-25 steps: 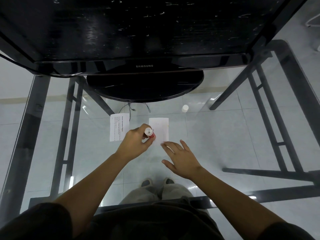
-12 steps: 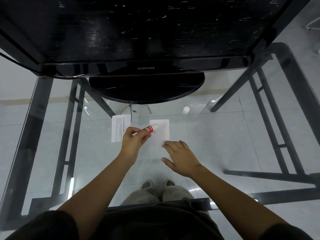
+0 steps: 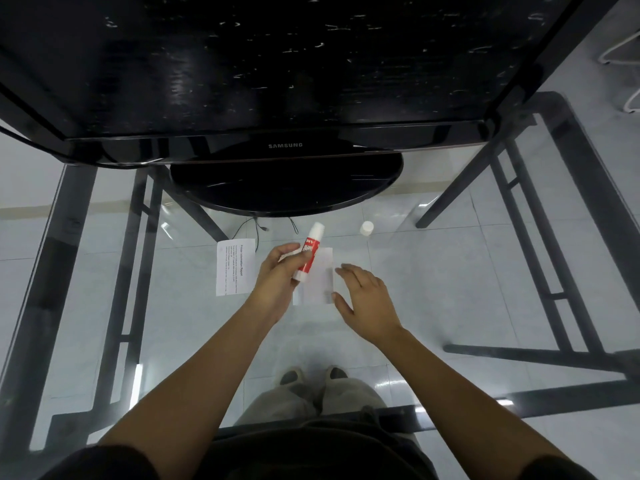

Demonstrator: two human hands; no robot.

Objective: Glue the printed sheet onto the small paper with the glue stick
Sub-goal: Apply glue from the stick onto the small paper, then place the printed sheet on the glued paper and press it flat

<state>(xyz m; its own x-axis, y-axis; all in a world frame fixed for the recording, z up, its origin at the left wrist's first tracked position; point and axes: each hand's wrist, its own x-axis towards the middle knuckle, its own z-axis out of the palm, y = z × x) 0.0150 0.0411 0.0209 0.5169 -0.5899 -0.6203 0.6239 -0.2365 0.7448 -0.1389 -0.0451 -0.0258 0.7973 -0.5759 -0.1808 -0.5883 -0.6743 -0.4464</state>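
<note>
- Left hand (image 3: 277,275): clasps glue stick (image 3: 309,252), tilted, white end up, over small paper's left edge.
- Right hand (image 3: 363,301): fingers spread, nothing held, at small paper (image 3: 317,275) right edge.
- Printed sheet (image 3: 233,266): flat on glass table (image 3: 433,271), left of small paper.
- White cap (image 3: 366,228): apart, upper right.

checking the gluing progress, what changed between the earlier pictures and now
The left hand has lifted the glue stick off the small paper and swung it up, so it now points away toward the monitor instead of down at the sheet. The right hand stays by the paper's right edge. The printed sheet and white cap have not moved.
</note>
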